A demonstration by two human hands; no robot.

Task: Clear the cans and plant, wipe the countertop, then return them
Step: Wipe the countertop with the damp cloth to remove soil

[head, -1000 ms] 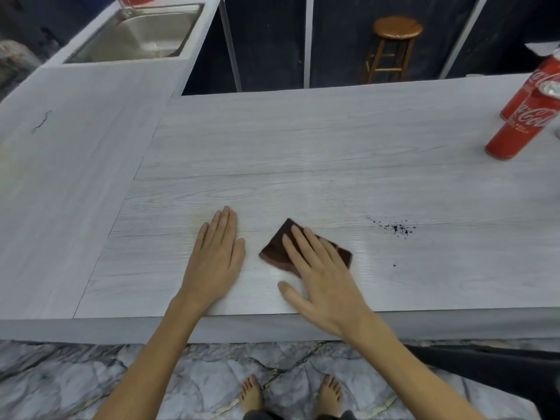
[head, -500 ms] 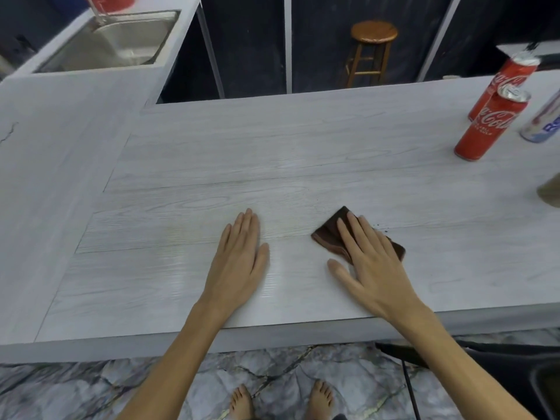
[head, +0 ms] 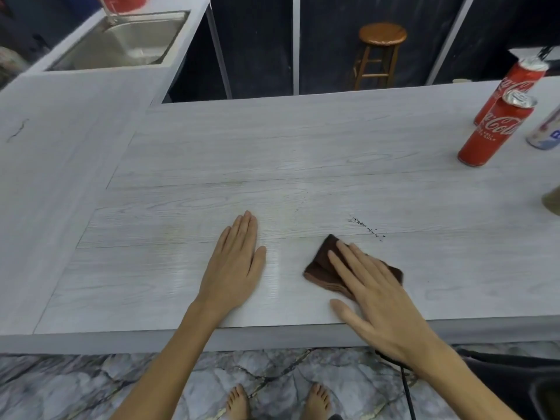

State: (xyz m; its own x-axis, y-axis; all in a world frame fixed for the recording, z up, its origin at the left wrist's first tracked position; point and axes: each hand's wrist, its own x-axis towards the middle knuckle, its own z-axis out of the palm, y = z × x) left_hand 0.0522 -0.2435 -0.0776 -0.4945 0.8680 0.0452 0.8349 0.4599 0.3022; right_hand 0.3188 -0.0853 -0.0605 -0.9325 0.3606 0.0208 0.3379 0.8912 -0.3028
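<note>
Nearest the camera, two bare feet (head: 277, 401) stand on a grey marbled floor (head: 75, 386) below the counter's front edge. On the pale wood-grain counter (head: 272, 147), the left hand (head: 233, 265) lies flat, palm down, fingers straight and together, holding nothing. Just to its right, the right hand (head: 378, 301) presses flat on a folded dark brown cloth (head: 324, 268), fingers extended and slightly spread over it, thumb out to the side on the bare surface; the cloth's near and left corners show past the fingers. Just beyond the cloth, a short trail of dark crumbs (head: 366, 228) lies on the counter, apart from the cloth's far corner. Farther back at the right end stand two red Coca-Cola cans: the nearer can (head: 494, 131) upright with the farther can (head: 512, 83) right behind it. Beside them, at the frame's edge, a white and blue can (head: 545, 131) is partly cut off, and a tan object (head: 553, 201) at the right border is too cropped to identify. To the far left, a side counter holds a steel sink (head: 130, 43). Behind the counter, a round wooden stool (head: 380, 53) stands against dark panels.
</note>
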